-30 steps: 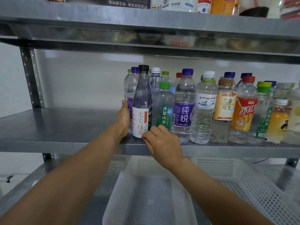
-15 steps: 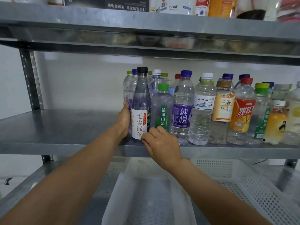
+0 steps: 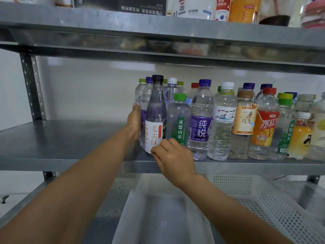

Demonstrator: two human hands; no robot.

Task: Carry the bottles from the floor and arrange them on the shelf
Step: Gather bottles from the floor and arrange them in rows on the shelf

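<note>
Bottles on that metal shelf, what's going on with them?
A person is tidying a row of bottles on the middle shelf. Their left hand rests against the left side of the black-capped bottle at the row's left end, fingers hidden behind it; the right hand, fingers curled, is at its lower front. A white basket sits below.

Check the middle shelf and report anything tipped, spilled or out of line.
Nothing stands out. The bottles on the middle shelf stand upright and capped, with no spill showing. The tall black-capped bottle at the front row's left end is upright too, left hand beside it, right hand at its base.
</note>
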